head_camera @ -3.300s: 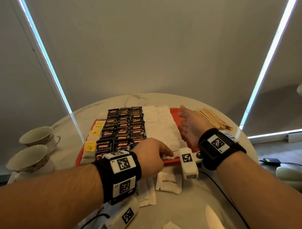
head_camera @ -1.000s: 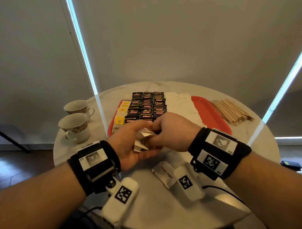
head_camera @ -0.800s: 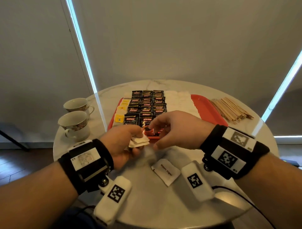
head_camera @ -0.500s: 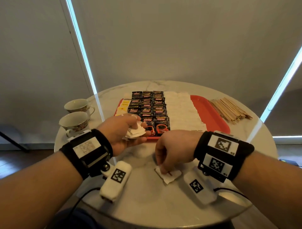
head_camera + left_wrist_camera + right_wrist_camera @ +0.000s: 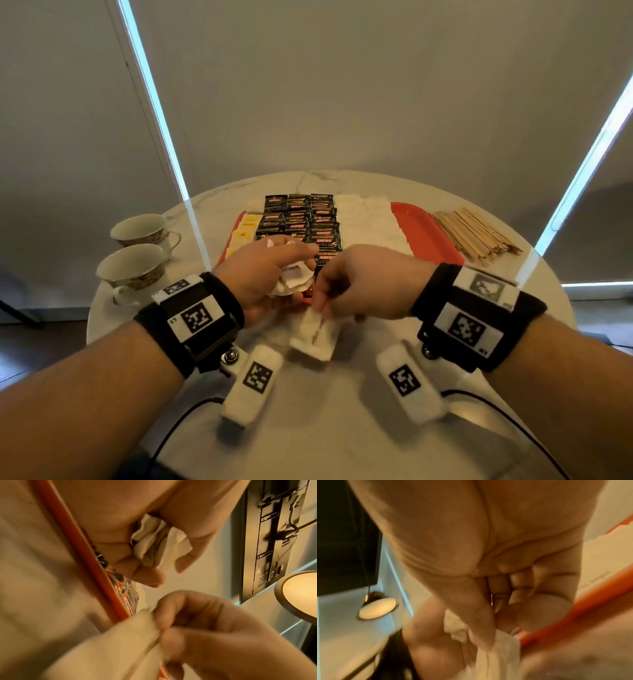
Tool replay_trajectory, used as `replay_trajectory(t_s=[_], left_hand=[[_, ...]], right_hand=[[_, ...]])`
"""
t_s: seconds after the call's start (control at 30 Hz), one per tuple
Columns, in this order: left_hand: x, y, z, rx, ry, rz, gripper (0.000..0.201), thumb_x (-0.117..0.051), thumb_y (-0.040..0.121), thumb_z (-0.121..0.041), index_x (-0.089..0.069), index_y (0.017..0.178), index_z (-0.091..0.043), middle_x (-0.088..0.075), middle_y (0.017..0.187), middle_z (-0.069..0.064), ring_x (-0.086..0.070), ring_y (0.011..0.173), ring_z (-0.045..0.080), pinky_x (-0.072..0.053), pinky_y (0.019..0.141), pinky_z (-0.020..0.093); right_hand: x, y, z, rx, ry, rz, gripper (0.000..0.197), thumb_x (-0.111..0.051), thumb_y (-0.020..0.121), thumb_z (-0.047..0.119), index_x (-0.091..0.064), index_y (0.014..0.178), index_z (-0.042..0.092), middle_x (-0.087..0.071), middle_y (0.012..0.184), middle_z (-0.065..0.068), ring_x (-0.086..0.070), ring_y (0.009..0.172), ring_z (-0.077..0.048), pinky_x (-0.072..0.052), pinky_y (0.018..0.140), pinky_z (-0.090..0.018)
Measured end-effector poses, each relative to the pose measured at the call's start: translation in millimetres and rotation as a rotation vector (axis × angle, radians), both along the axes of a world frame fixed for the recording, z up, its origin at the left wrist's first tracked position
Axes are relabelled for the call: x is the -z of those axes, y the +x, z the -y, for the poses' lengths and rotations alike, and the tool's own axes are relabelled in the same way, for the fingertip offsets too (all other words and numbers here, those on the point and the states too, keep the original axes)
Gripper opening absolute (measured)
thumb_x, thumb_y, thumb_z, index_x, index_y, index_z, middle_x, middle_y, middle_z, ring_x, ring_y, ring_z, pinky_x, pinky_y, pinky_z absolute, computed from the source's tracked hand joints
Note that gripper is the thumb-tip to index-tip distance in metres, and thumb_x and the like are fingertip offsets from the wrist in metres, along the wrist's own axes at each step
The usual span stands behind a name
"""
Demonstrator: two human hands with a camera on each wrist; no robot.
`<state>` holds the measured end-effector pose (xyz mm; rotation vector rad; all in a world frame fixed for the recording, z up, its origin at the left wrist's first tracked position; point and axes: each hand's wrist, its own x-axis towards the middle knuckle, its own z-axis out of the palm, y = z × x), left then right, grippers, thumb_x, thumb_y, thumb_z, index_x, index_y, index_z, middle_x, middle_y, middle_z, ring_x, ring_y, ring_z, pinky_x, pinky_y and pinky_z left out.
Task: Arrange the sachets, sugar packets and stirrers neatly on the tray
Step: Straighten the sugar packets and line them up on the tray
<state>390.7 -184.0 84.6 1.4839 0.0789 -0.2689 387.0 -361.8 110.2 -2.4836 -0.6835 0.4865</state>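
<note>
My left hand point(image 5: 274, 274) hovers over the near edge of the red tray point(image 5: 428, 233) and grips a small bunch of white sugar packets point(image 5: 291, 281), also seen bunched in its curled fingers point(image 5: 159, 547). Just to its right, my right hand point(image 5: 356, 284) pinches one white sugar packet point(image 5: 317, 334) by its top edge, lifted off the marble table; the same packet point(image 5: 498, 660) hangs blurred below the thumb. On the tray lie rows of black coffee sachets point(image 5: 301, 219), yellow sachets point(image 5: 245, 228) and white sugar packets point(image 5: 370, 222). Wooden stirrers point(image 5: 476, 233) lie in a pile right of the tray.
Two teacups point(image 5: 137, 260) stand at the table's left edge. The tray's right strip is bare red. A cable point(image 5: 486, 411) runs over the near table edge under my right wrist. The round marble table point(image 5: 342, 428) ends close in front of me.
My right hand has picked the brown sugar packet up off the table and brought it up toward my left hand. The left hand keeps its bunch of packets.
</note>
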Motion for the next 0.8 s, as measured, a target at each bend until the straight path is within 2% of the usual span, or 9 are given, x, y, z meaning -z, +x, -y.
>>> replay_trajectory(t_s=[0.1, 0.2, 0.27, 0.33, 0.4, 0.5, 0.6, 0.7, 0.8], left_hand=[[0.4, 6.9, 2.9, 0.154, -0.003, 0.016, 0.040, -0.075, 0.080, -0.041, -0.065, 0.104, -0.011, -0.069, 0.095, 0.014, -0.069, 0.082, 0.028, -0.057, 0.069, 0.036], [3.8, 14.4, 12.7, 0.136, 0.006, 0.045, 0.038, -0.079, 0.082, -0.023, -0.067, 0.115, -0.009, -0.073, 0.092, 0.008, -0.072, 0.080, 0.021, -0.058, 0.058, 0.030], [0.9, 23.0, 21.4, 0.077, 0.003, 0.082, 0.031, -0.077, 0.087, -0.006, -0.068, 0.116, -0.010, -0.074, 0.093, 0.008, -0.074, 0.082, 0.021, -0.058, 0.056, 0.030], [-6.8, 34.7, 28.7, -0.010, -0.041, 0.088, 0.026, -0.073, 0.090, -0.001, -0.068, 0.114, -0.011, -0.075, 0.090, 0.005, -0.075, 0.075, 0.017, -0.059, 0.056, 0.030], [-17.9, 47.4, 34.2, -0.094, -0.118, 0.068, 0.022, -0.071, 0.092, 0.000, -0.066, 0.109, -0.013, -0.075, 0.088, 0.005, -0.075, 0.067, 0.014, -0.059, 0.054, 0.029], [-33.0, 67.3, 39.7, -0.147, -0.222, 0.040, 0.015, -0.068, 0.094, 0.000, -0.066, 0.103, -0.011, -0.074, 0.086, 0.008, -0.074, 0.067, 0.016, -0.058, 0.051, 0.027], [-39.2, 84.9, 43.2, -0.141, -0.288, 0.022, 0.008, -0.066, 0.096, -0.002, -0.066, 0.103, -0.005, -0.071, 0.085, 0.012, -0.071, 0.062, 0.018, -0.057, 0.051, 0.025], [-35.4, 100.5, 44.1, -0.154, -0.363, -0.003, 0.021, -0.065, 0.096, -0.004, -0.064, 0.117, 0.000, -0.068, 0.090, 0.015, -0.069, 0.059, 0.019, -0.056, 0.049, 0.024], [-26.8, 109.4, 43.6, -0.185, -0.397, -0.020, 0.023, -0.064, 0.096, -0.004, -0.063, 0.118, 0.000, -0.068, 0.090, 0.015, -0.070, 0.060, 0.019, -0.055, 0.048, 0.025]], right_hand=[[-14.7, 13.1, 13.1, 0.140, 0.343, -0.005, 0.015, -0.073, 0.089, 0.008, -0.076, 0.093, 0.022, -0.077, 0.089, 0.002, -0.069, 0.076, -0.009, -0.057, 0.067, -0.023], [-17.5, 28.6, 21.4, 0.276, 0.530, 0.012, 0.010, -0.075, 0.089, 0.008, -0.076, 0.091, 0.017, -0.076, 0.087, -0.002, -0.069, 0.076, -0.012, -0.060, 0.071, -0.026], [-13.5, 47.2, 30.9, 0.421, 0.723, -0.042, 0.009, -0.071, 0.091, 0.005, -0.075, 0.095, 0.012, -0.077, 0.096, -0.008, -0.071, 0.082, -0.015, -0.061, 0.080, -0.032], [-5.7, 80.2, 49.6, 0.645, 0.975, -0.098, 0.010, -0.067, 0.096, 0.012, -0.072, 0.104, 0.011, -0.075, 0.106, -0.009, -0.071, 0.093, -0.018, -0.055, 0.092, -0.036], [4.9, 119.2, 73.2, 0.853, 1.157, -0.174, 0.026, -0.066, 0.096, 0.025, -0.067, 0.119, 0.013, -0.068, 0.123, -0.007, -0.067, 0.109, -0.021, -0.049, 0.104, -0.040], [20.0, 161.8, 98.2, 0.994, 1.134, -0.252, 0.059, -0.062, 0.093, 0.047, -0.053, 0.143, 0.016, -0.049, 0.149, -0.004, -0.046, 0.139, -0.028, -0.036, 0.116, -0.053], [32.2, 183.4, 101.9, 1.001, 1.101, -0.330, 0.082, -0.057, 0.087, 0.062, -0.038, 0.154, 0.019, -0.039, 0.159, -0.005, -0.038, 0.144, -0.030, -0.030, 0.119, -0.053], [36.8, 195.2, 98.2, 0.964, 1.066, -0.345, 0.087, -0.055, 0.085, 0.066, -0.031, 0.158, 0.025, -0.031, 0.164, -0.005, -0.030, 0.149, -0.030, -0.024, 0.121, -0.053], [34.2, 201.9, 93.0, 0.893, 1.041, -0.402, 0.090, -0.052, 0.088, 0.070, -0.026, 0.160, 0.023, -0.024, 0.167, -0.008, -0.024, 0.153, -0.030, -0.019, 0.123, -0.052]])
